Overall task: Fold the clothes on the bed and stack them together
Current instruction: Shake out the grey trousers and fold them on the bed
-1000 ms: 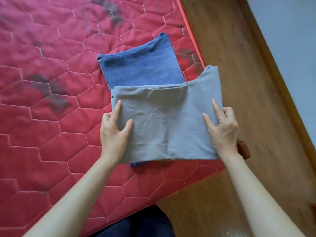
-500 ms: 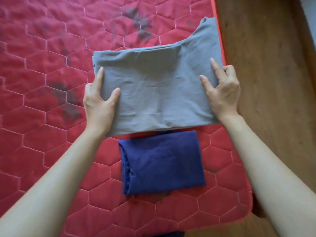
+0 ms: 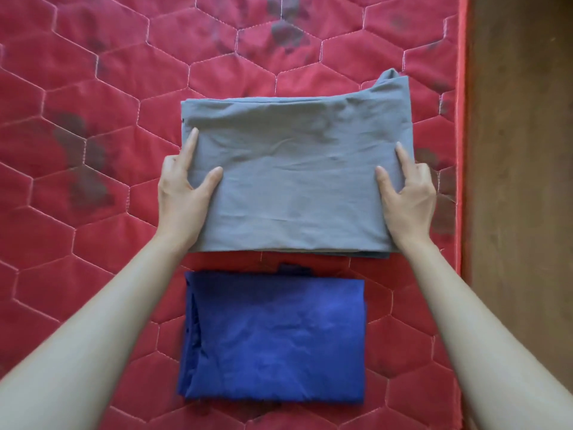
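1. Grey folded garment [image 3: 297,178] lies on the red quilted mattress [image 3: 93,150], just beyond the blue folded garment [image 3: 273,336], apart.
2. Left hand [image 3: 183,193] and right hand [image 3: 406,193] pinch the grey garment's side edges, thumbs on top.
3. Both look folded; stacking not yet done.

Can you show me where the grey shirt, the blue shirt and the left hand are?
grey shirt [image 3: 297,187]: head view, middle.
blue shirt [image 3: 276,336]: head view, middle.
left hand [image 3: 183,193]: head view, back.

A red quilted mattress [image 3: 93,243] stitched in hexagons carries dark stains [image 3: 80,169] across its top. Just beside the mattress's right edge runs a brown wooden floor [image 3: 521,181].
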